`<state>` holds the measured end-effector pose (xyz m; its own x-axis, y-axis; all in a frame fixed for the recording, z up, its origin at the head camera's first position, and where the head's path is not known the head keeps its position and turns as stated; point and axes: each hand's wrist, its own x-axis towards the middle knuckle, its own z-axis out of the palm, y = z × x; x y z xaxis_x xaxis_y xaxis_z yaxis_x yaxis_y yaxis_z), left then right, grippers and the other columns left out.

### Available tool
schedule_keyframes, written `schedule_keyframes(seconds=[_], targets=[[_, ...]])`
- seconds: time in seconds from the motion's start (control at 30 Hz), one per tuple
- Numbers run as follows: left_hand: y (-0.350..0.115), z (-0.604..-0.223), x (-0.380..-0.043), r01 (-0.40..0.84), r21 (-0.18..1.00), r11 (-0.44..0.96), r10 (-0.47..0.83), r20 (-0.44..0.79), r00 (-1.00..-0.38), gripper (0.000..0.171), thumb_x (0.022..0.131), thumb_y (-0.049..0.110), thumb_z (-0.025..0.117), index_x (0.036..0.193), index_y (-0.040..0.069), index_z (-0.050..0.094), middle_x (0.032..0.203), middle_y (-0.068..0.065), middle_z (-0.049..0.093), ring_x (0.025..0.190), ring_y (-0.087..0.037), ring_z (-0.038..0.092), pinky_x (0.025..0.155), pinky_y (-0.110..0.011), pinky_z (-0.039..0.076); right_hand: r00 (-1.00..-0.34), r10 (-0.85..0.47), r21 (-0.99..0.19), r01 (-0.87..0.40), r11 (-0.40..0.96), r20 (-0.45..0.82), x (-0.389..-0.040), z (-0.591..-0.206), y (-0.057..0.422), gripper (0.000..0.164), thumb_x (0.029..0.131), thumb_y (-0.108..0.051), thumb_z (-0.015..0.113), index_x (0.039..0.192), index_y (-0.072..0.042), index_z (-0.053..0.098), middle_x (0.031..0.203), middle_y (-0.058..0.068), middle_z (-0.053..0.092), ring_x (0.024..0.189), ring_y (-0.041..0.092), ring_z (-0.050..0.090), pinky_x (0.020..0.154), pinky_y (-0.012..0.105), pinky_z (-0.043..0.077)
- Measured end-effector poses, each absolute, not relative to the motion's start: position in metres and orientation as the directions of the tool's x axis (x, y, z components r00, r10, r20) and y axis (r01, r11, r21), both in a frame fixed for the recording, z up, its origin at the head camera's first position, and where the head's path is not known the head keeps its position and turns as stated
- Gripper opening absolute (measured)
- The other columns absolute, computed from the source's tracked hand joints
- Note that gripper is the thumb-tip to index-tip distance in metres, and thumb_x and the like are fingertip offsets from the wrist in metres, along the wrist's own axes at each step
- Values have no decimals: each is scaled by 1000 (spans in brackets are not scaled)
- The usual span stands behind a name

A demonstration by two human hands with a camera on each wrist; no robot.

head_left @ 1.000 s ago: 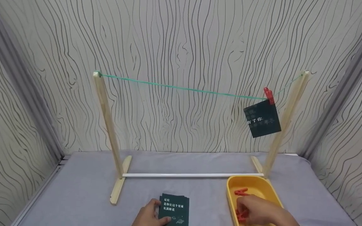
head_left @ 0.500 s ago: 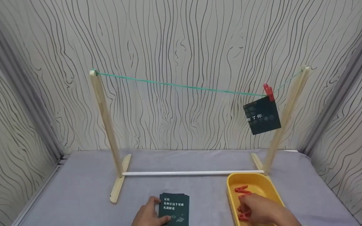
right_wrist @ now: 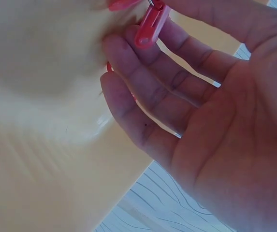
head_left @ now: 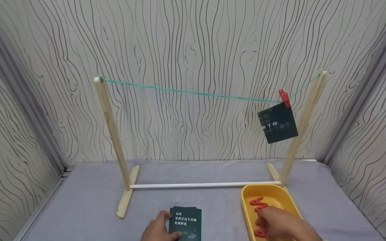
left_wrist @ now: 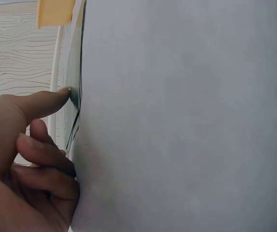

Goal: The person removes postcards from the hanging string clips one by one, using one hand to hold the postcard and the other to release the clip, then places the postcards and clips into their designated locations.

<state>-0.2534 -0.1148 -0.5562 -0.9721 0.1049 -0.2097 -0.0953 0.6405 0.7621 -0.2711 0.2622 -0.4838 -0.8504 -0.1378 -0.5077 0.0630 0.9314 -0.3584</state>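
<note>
In the head view, my left hand (head_left: 158, 227) holds the left edge of a stack of dark green cards (head_left: 189, 221) printed with white writing, its thumb on the top card. On the right, my right hand (head_left: 281, 223) reaches into a yellow basket (head_left: 245, 214). There its fingertips pinch a red clothespin (right_wrist: 151, 28), seen in the right wrist view. Other red clothespins (head_left: 256, 202) lie on the basket's floor, some partly hidden by the hand. A dark green card (head_left: 277, 124) hangs tilted from a green cord (head_left: 193, 92) by a red clothespin (head_left: 284, 99).
Two wooden posts (head_left: 112, 134) on feet carry the cord, joined low down by a white rod (head_left: 199, 185). The basket stands close to the right post's foot. Grey cloth (head_left: 89, 197) covers the table, and wood-patterned panels (head_left: 179, 50) enclose the back and sides.
My right hand has shifted slightly inside the basket, and the clothespins near its fingers have moved a little. My left hand stays on the cards. The head view has shifted slightly.
</note>
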Motion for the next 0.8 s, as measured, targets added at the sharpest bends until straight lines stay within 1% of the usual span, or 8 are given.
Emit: schedule_keyframes(seconds=[0.1, 0.33, 0.53, 0.67, 0.8], targets=[[-114, -555, -253, -110, 758, 642, 93, -219, -971, 61, 74, 31, 84, 120, 7, 52, 71, -3, 56, 65, -17, 51, 55, -29, 37, -851, -139, -371, 69, 926, -506, -270, -483, 262, 26, 77, -3, 80, 90, -19, 64, 82, 2, 61, 78, 21, 54, 77, 38, 47], [-113, -556, -249, -57, 764, 642, 98, -157, -983, 61, 73, 30, 85, 119, 5, 53, 70, -3, 56, 64, -17, 52, 55, -30, 38, -859, -168, -375, 30, 927, -484, -268, -480, 263, 28, 74, -3, 81, 92, -18, 65, 81, 2, 61, 77, 21, 54, 77, 38, 48], [-111, -554, -251, -78, 755, 652, 87, -176, -981, 60, 76, 30, 84, 121, 5, 53, 70, -4, 56, 63, -17, 52, 55, -31, 38, -867, -159, -391, 44, 919, -472, -267, -477, 265, 28, 76, -5, 81, 97, -16, 66, 84, 2, 61, 79, 20, 54, 82, 42, 52], [-112, -554, -250, -92, 759, 645, 94, -198, -976, 57, 77, 28, 82, 120, 5, 53, 70, -4, 56, 63, -17, 53, 55, -30, 38, -873, -174, -385, 17, 923, -456, -266, -474, 266, 30, 75, -7, 83, 99, -16, 66, 85, 0, 62, 80, 20, 54, 87, 46, 53], [-115, -554, -246, -80, 785, 614, 123, -196, -973, 51, 79, 23, 81, 117, 4, 54, 67, -3, 57, 60, -15, 53, 53, -28, 38, -877, -182, -361, -10, 932, -444, -265, -472, 265, 29, 76, -14, 83, 100, -16, 66, 85, -1, 62, 80, 19, 55, 88, 46, 53]])
